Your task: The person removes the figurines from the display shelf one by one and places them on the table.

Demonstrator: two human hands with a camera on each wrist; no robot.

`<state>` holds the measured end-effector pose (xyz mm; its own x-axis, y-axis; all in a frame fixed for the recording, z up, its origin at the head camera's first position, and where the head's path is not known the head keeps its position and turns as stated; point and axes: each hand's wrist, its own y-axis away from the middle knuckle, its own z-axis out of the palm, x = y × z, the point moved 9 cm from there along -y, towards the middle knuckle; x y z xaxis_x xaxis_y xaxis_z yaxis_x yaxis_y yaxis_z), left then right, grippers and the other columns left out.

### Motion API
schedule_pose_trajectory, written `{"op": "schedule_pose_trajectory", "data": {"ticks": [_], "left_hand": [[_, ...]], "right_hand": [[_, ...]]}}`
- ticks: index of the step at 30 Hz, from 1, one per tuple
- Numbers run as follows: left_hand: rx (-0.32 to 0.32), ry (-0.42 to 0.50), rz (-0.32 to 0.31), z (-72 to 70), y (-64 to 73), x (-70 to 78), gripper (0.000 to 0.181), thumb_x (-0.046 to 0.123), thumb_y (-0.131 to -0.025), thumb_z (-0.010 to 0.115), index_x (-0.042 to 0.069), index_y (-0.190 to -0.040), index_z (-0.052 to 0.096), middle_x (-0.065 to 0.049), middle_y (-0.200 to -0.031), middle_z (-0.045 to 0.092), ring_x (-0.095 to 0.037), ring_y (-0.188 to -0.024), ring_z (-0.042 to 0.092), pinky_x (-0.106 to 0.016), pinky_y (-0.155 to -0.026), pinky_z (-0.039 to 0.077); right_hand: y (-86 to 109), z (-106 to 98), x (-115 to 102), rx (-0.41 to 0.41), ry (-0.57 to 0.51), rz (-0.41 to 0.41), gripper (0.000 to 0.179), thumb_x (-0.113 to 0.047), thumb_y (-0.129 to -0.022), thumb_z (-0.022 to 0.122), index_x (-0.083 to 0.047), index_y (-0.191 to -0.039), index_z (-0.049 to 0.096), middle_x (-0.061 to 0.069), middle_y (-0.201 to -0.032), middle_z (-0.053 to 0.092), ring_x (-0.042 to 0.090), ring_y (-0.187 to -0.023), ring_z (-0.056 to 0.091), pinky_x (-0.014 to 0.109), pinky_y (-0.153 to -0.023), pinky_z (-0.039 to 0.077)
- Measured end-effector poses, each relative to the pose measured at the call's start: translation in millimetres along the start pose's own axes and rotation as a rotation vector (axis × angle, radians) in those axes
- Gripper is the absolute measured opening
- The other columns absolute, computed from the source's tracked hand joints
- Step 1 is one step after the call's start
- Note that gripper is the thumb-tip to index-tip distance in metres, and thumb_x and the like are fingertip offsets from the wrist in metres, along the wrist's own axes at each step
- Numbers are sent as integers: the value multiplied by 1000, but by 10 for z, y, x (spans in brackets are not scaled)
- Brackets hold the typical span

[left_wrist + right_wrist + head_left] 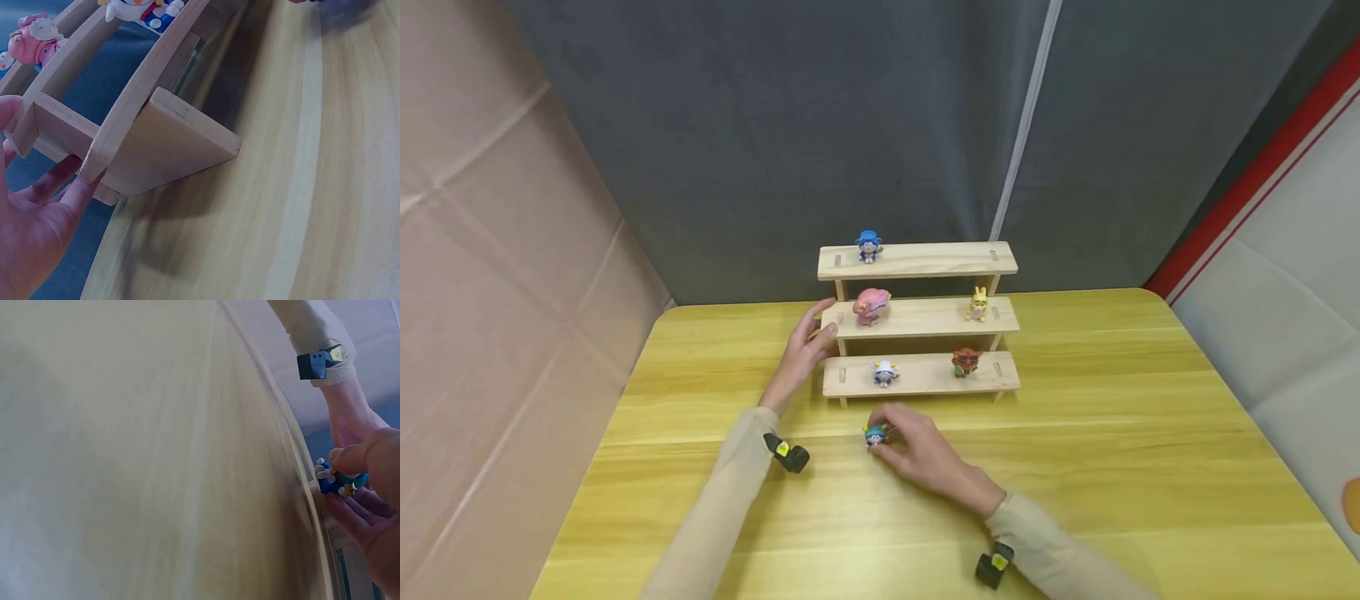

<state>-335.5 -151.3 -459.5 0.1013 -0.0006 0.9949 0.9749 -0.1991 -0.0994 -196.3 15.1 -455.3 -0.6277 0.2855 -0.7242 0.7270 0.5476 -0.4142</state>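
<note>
My left grip (801, 357), uncurled, touches the left end of the shelf (928, 317) while my right grip (919, 450) pinches a teal-topped figurine (875, 437) before it, seemingly mid-shelving, a lift needed next.

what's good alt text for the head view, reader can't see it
A right hand pinches a teal-hatted figurine in front of a three-tier wooden shelf, whose left end the left hand touches. A blue figurine stands on top, a pink one and a yellow one midway, a white-hatted one and a brown one below.
</note>
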Motion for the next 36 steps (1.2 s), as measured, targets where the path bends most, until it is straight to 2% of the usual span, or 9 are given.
{"op": "schedule_pose_trajectory", "data": {"ticks": [10, 24, 30, 36], "left_hand": [[3, -16, -1, 1, 16, 11, 53, 21, -107, 50, 17, -158, 34, -22, -131, 47, -30, -116, 56, -54, -102, 51], [-1, -25, 7, -5, -6, -4, 54, 22, -108, 48, 15, -159, 32, -21, -129, 48, -20, -111, 58, -50, -100, 53], [0, -15, 5, -1, -2, 4, 55, 20, -108, 48, 10, -159, 30, -22, -131, 47, -19, -111, 59, -46, -98, 55], [1, -17, 6, -3, -6, -3, 54, 21, -108, 48, 13, -159, 31, -23, -133, 48, -19, -112, 59, -43, -98, 55]], "right_hand": [[29, 83, 48, -18, -24, 10, 28, 3, -84, 77, -5, -106, 62, 5, -101, 66, 15, -92, 68, 21, -82, 58], [44, 143, 118, -41, -35, 59, 29, 2, -84, 77, -6, -108, 62, 5, -104, 66, 14, -93, 69, 21, -83, 58], [48, 142, 112, -53, -33, 80, 34, 2, -82, 79, -4, -111, 62, 5, -106, 65, 14, -92, 68, 20, -82, 58], [46, 122, 103, -70, -24, 86, 39, -2, -83, 80, -3, -118, 62, 7, -111, 66, 15, -95, 68, 21, -85, 57]]}}
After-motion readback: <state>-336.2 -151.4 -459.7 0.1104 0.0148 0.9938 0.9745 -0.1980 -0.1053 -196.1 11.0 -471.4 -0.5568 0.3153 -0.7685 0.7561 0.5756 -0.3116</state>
